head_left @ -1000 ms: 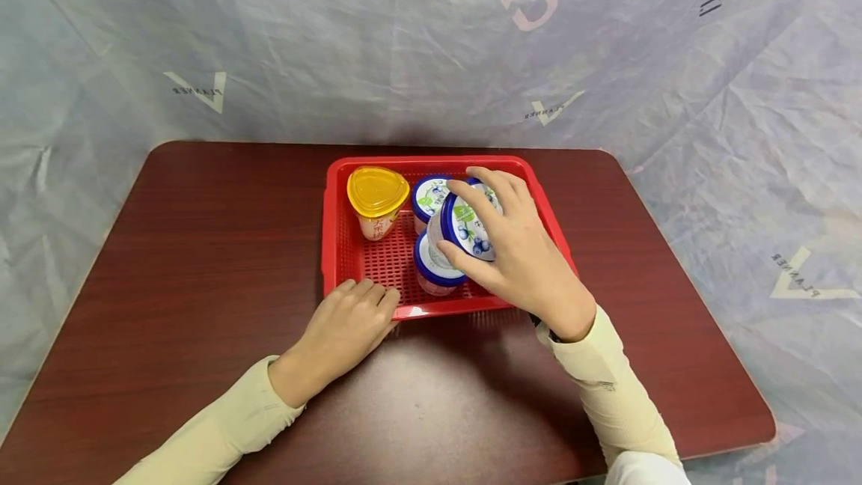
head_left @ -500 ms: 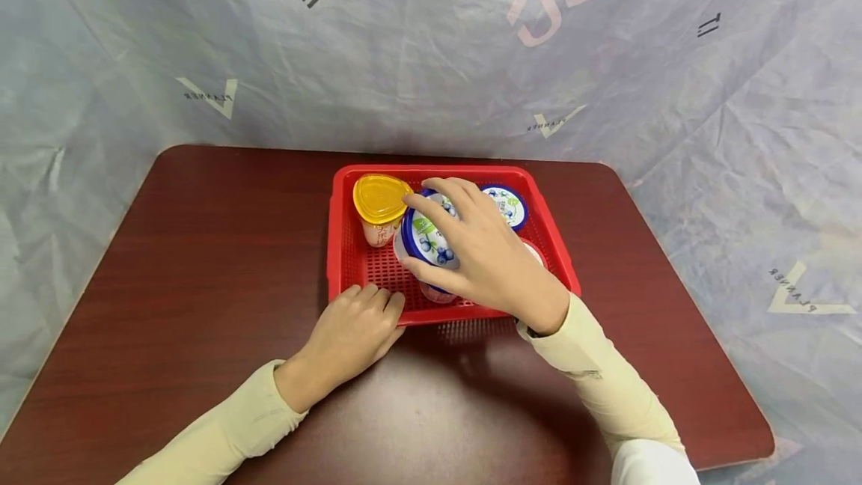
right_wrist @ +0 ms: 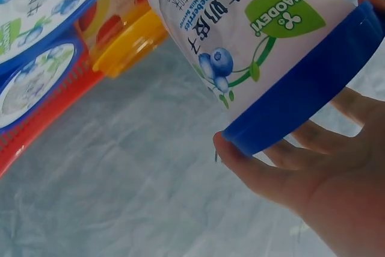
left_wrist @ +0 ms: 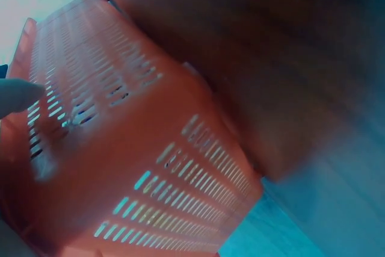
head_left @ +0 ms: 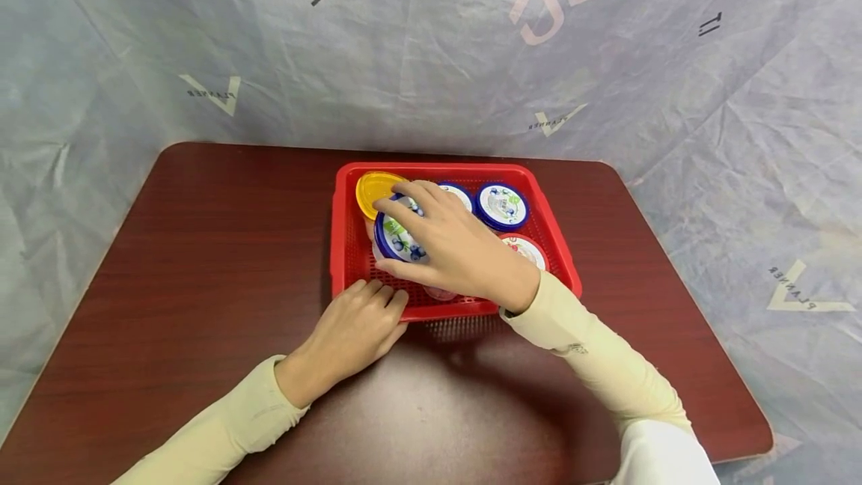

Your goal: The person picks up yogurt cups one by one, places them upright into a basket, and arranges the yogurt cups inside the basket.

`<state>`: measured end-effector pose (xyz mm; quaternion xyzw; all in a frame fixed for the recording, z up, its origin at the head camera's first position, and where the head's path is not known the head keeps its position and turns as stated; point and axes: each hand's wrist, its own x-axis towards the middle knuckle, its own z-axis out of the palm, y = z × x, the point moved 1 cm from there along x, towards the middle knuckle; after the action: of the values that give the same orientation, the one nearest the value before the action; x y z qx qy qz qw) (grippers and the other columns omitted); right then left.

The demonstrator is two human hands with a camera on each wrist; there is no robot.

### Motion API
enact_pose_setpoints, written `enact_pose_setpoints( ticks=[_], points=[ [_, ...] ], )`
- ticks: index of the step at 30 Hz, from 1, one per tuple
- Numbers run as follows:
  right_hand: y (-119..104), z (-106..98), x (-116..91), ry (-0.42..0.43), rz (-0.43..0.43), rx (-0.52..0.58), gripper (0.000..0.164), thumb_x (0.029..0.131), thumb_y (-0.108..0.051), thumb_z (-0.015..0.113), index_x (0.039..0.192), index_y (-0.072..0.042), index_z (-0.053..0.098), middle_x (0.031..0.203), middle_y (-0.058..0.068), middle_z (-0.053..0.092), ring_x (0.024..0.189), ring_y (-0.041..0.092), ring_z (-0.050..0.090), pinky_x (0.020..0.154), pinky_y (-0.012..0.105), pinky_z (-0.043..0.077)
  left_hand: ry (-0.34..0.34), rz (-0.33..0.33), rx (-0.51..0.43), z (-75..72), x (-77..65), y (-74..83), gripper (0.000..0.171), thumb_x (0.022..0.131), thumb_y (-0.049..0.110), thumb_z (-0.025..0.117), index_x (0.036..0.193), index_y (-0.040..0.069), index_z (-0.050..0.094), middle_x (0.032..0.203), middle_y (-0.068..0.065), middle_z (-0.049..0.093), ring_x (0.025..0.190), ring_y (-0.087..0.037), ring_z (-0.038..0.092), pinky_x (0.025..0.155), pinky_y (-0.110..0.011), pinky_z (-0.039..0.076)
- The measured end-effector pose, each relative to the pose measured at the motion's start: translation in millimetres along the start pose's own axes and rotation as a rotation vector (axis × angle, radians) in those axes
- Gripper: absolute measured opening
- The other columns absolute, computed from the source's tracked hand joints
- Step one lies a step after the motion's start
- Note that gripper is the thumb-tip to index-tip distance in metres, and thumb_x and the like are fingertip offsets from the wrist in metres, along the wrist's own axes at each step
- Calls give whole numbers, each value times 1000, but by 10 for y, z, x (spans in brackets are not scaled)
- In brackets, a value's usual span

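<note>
My right hand (head_left: 465,249) holds a blueberry milk tub (head_left: 397,234) by its blue lid, its fingers and thumb spread around the lid's edge. In the right wrist view the tub (right_wrist: 264,46) is tilted, its printed side showing. It is over the left part of a red plastic basket (head_left: 566,268), partly covering a cup with a yellow lid (head_left: 376,189). My left hand (head_left: 350,331) grips the basket's front rim near the left corner. In the left wrist view a digit (left_wrist: 21,97) lies against the slotted wall (left_wrist: 174,173).
Inside the basket stand two blue-lidded tubs (head_left: 501,206) at the back right and a tub with a red-rimmed lid (head_left: 527,249) at the front right. Another tub (head_left: 441,293) shows partly below my right hand. The dark red table (head_left: 236,230) meets a grey printed sheet (head_left: 404,43) behind.
My right hand has carried the blueberry tub leftward across the basket, uncovering the tubs on the right. My left hand stays on the rim; the head view has shifted slightly.
</note>
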<state>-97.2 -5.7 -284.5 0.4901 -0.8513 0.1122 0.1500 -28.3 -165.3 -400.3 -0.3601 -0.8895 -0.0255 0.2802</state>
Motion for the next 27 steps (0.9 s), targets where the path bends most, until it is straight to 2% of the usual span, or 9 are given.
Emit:
enact_pose_setpoints(
  ticks=[7, 12, 17, 23, 25, 27],
  points=[
    [-36, 135, 110, -102, -10, -14, 68, 92, -57, 59, 142, -12, 51, 142, 15, 48, 136, 29, 42, 106, 50, 38, -25, 45, 24, -51, 24, 22, 21, 85, 24, 71, 91, 4, 67, 80, -8, 65, 73, -25, 62, 70, -37, 49],
    [-45, 244, 158, -151, -25, -49, 67, 92, -57, 58, 142, -13, 51, 141, 16, 50, 133, 30, 44, 107, 50, 38, -43, 38, 75, -142, 31, 85, 24, 86, 26, 70, 93, 3, 66, 84, -11, 67, 78, -28, 65, 76, -40, 49],
    [-51, 331, 180, -214, -7, -82, 68, 93, -59, 56, 144, -15, 50, 144, 16, 49, 134, 30, 43, 107, 49, 39, -17, 5, 82, -287, 39, 181, 27, 87, 29, 72, 88, 4, 64, 80, -10, 65, 75, -28, 61, 70, -37, 46],
    [-77, 404, 206, -246, -16, -86, 68, 93, -59, 56, 144, -16, 49, 144, 14, 48, 135, 30, 44, 109, 47, 37, 27, -5, 66, -425, 34, 287, 24, 87, 26, 71, 85, 3, 64, 75, -8, 60, 72, -25, 53, 62, -33, 42],
    [-84, 433, 214, -248, -22, -86, 67, 93, -59, 57, 143, -15, 50, 144, 14, 48, 134, 30, 44, 110, 47, 37, 49, 5, 59, -465, 35, 316, 22, 91, 24, 65, 84, 4, 65, 74, -8, 59, 71, -25, 52, 60, -33, 42],
    [-93, 453, 218, -251, -24, -92, 67, 92, -59, 58, 143, -15, 50, 144, 14, 49, 134, 30, 44, 110, 46, 37, 70, 15, 60, -498, 38, 346, 29, 98, 22, 51, 80, 5, 65, 71, -7, 57, 68, -24, 52, 57, -32, 42]
  ],
)
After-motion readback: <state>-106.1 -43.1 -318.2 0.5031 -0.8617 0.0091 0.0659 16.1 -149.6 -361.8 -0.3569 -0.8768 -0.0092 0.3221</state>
